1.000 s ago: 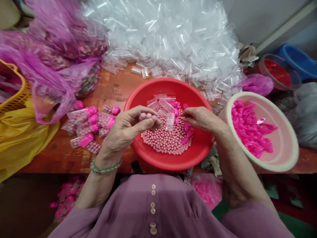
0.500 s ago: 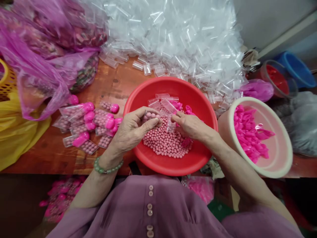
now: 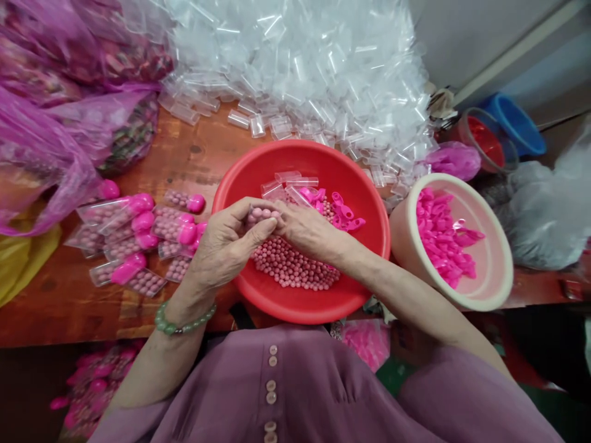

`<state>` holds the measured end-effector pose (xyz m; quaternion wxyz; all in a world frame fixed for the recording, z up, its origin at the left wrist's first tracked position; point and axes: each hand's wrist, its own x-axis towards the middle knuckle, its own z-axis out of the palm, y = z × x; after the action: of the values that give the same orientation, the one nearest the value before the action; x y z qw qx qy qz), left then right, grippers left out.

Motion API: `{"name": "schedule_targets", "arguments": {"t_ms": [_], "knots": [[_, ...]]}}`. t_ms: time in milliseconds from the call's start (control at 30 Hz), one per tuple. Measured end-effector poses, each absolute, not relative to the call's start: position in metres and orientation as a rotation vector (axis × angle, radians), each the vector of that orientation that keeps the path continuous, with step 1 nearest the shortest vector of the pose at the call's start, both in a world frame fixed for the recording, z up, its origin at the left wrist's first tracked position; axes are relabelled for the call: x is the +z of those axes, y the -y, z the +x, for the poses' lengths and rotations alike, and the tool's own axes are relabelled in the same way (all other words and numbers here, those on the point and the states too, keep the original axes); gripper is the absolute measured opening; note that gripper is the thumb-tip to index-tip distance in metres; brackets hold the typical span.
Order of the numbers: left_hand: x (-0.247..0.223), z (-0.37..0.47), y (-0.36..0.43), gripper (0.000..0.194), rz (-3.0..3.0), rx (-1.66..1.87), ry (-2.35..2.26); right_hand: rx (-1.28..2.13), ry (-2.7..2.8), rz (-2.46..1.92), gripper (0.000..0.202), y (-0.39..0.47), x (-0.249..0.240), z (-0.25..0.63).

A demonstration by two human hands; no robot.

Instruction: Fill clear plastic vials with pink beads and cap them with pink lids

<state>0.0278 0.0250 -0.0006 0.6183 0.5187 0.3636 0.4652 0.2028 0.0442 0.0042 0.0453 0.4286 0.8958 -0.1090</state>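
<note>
My left hand [image 3: 226,243] is closed around a clear plastic tube of pink beads [image 3: 261,213], held over the near-left side of the red basin [image 3: 314,311]. My right hand [image 3: 309,229] meets the tube's right end with its fingers bent together; the back of the hand hides what they grip, if anything. Loose pink beads [image 3: 295,267] fill the basin's middle below both hands. Behind the hands, several clear tubes [image 3: 295,181] and bright pink plastic caps [image 3: 344,212] rest on the beads. Bead-filled tubes with pink caps [image 3: 170,224] lie to the left on the wooden table [image 3: 184,154].
A big heap of clear tubes [image 3: 300,74] covers the table's back. On the right stands a cream bucket [image 3: 496,264] of pink caps [image 3: 443,234]. Purple plastic bags [image 3: 106,117] crowd the left, near a yellow bag [image 3: 28,264]. More capped tubes [image 3: 96,381] sit below the table edge.
My right hand has moved left from the caps and tubes in the basin to the end of the held tube. My left hand keeps its hold. The view has shifted slightly right.
</note>
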Motion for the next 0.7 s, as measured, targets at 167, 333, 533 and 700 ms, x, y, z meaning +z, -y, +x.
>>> {"name": "schedule_targets", "arguments": {"t_ms": [167,333,533,700], "knots": [[0.002,0.027,-0.024,0.019,1.223,1.057,-0.851,-0.137,-2.510,1.582,0.031,-0.048,0.016,0.235],[0.003,0.026,-0.025,0.020,1.236,1.030,-0.858,-0.240,-2.252,1.590,0.023,-0.050,0.024,0.275],[0.002,0.026,-0.026,0.021,1.260,1.020,-0.836,-0.332,-2.079,1.578,0.031,-0.049,0.004,0.262],[0.003,0.026,-0.027,0.020,1.254,1.011,-0.807,-0.354,-2.099,1.566,0.025,-0.051,-0.001,0.258]]}}
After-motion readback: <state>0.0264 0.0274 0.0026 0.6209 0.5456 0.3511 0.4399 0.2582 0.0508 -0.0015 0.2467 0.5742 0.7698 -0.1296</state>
